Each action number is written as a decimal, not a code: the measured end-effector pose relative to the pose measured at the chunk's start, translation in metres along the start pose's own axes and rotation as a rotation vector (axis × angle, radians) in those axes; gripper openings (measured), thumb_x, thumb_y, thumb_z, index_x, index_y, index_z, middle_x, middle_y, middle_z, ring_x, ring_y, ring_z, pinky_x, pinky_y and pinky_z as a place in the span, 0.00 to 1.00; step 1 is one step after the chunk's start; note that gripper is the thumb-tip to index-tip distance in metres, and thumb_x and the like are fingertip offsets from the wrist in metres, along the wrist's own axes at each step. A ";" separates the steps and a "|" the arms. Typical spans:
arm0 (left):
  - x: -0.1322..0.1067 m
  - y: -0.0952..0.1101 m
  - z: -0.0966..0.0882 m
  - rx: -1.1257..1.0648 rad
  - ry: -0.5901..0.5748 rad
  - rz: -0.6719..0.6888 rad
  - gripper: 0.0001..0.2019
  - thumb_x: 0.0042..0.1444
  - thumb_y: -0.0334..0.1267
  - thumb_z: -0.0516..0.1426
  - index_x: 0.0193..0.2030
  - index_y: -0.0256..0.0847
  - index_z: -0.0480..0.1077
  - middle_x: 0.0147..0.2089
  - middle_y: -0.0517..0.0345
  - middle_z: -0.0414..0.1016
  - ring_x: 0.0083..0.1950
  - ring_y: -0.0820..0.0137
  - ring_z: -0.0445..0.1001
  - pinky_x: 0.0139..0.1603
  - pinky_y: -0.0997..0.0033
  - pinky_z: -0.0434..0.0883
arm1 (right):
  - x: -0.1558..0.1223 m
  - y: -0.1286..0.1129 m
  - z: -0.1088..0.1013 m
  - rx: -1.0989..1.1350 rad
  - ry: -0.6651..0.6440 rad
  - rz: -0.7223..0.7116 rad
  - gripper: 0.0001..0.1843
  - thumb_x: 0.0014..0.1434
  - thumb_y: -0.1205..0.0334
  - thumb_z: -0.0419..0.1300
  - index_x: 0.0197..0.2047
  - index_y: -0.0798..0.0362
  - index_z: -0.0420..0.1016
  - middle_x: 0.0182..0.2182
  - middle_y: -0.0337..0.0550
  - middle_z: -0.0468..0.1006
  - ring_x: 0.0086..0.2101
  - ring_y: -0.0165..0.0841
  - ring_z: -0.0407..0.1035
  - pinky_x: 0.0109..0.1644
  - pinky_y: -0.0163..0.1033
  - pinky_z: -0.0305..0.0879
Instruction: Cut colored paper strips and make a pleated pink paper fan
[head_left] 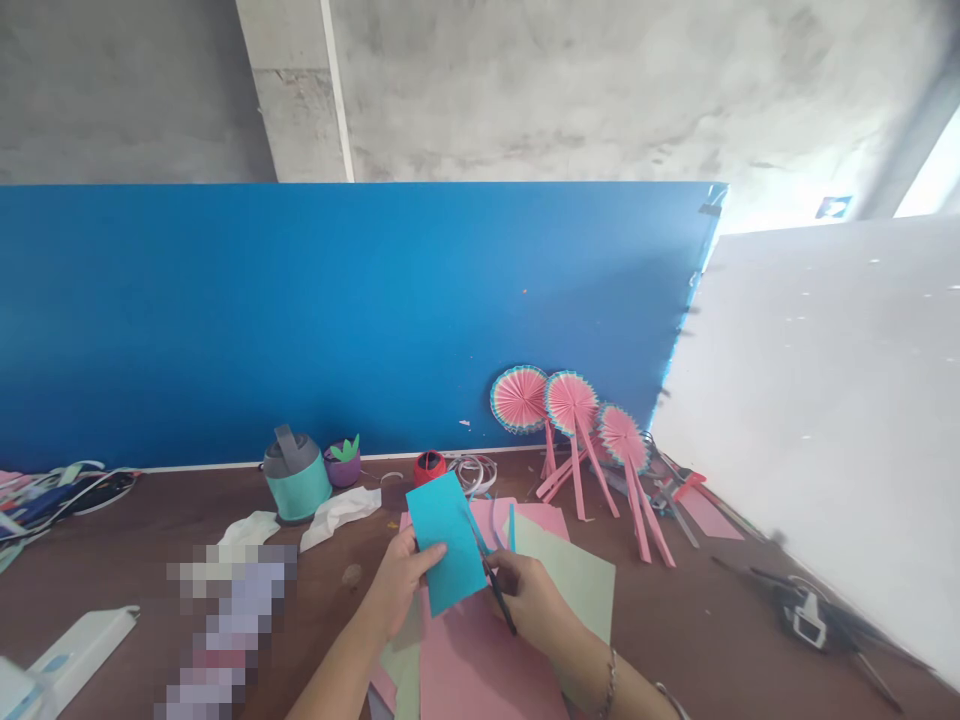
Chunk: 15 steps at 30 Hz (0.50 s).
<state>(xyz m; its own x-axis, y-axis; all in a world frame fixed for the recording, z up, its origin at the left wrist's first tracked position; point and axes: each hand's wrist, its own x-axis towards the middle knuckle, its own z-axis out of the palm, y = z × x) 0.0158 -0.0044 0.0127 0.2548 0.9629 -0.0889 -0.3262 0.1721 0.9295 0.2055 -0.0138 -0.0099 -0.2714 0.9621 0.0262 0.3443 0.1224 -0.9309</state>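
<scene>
My left hand [401, 582] pinches the left edge of a bright blue sheet of paper [447, 540], thumb on top, and holds it tilted above the table. My right hand [534, 597] grips a pair of scissors [502, 605] with dark handles. Their blades lie along the right edge of the blue sheet, near a narrow strip that stands off from it. Beneath both hands are pink paper [487, 660] and pale green paper [581, 580] in a loose stack. A thin blue strip [512, 527] rests on top at the back.
Pink pleated paper fans [574, 403] lean against the blue partition [300, 300] at right. A teal and grey container [298, 480], a purple pot [343, 465] and a red roll [430, 467] stand along the back. Dark tools [817, 615] lie far right; a white box [82, 650] sits left.
</scene>
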 end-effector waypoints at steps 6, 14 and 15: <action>0.001 -0.001 0.000 0.009 -0.013 0.011 0.22 0.44 0.44 0.65 0.45 0.35 0.73 0.41 0.45 0.80 0.42 0.56 0.77 0.45 0.58 0.72 | -0.001 -0.004 0.000 -0.004 0.005 0.003 0.10 0.43 0.69 0.55 0.32 0.56 0.73 0.16 0.32 0.62 0.18 0.24 0.52 0.22 0.30 0.48; -0.001 0.001 0.001 0.039 -0.015 0.014 0.21 0.44 0.43 0.65 0.44 0.36 0.73 0.39 0.47 0.80 0.41 0.57 0.77 0.44 0.58 0.72 | -0.001 -0.006 0.000 0.006 0.010 -0.011 0.10 0.44 0.70 0.53 0.31 0.55 0.71 0.16 0.31 0.62 0.17 0.24 0.52 0.22 0.30 0.48; 0.000 0.000 0.001 0.040 -0.016 0.016 0.21 0.44 0.43 0.65 0.44 0.36 0.73 0.39 0.47 0.80 0.41 0.57 0.77 0.44 0.58 0.72 | -0.001 -0.005 0.000 0.008 0.010 -0.005 0.10 0.43 0.70 0.53 0.31 0.55 0.71 0.16 0.31 0.61 0.17 0.24 0.52 0.22 0.30 0.48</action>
<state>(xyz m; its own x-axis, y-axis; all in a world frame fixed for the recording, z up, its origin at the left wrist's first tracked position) 0.0163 -0.0050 0.0132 0.2642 0.9621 -0.0681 -0.2934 0.1474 0.9446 0.2037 -0.0155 -0.0049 -0.2639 0.9639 0.0348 0.3356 0.1256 -0.9336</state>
